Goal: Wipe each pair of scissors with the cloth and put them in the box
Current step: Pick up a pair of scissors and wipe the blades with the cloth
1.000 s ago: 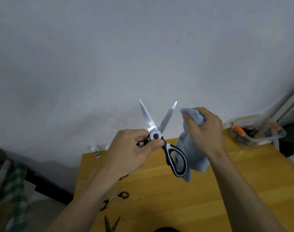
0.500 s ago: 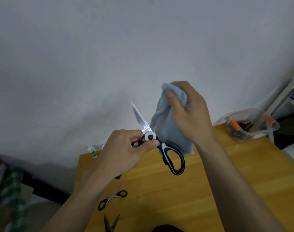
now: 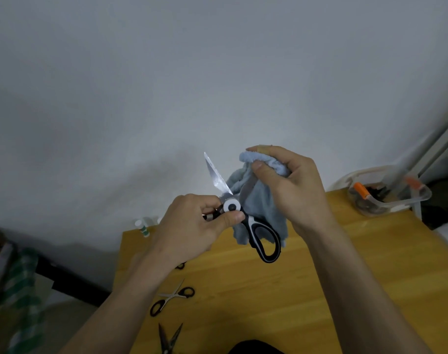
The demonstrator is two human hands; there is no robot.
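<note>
Above the wooden worktop (image 3: 320, 290), the left hand (image 3: 192, 231) grips open kitchen scissors (image 3: 245, 218) while the right hand (image 3: 291, 185) pinches the cloth (image 3: 258, 203) round one blade; two pairs (image 3: 173, 297) lie unwiped, the box (image 3: 386, 192) already holds some

Two bare forearms are showing, rising from the lower left and lower right of the frame toward the centre, with no sleeves, watch, rings or gloves on them. The left hand (image 3: 192, 226) and the right hand (image 3: 294, 190) are both uncovered, short nails showing on the thumbs. A dark garment edge is showing at the bottom centre.
</note>
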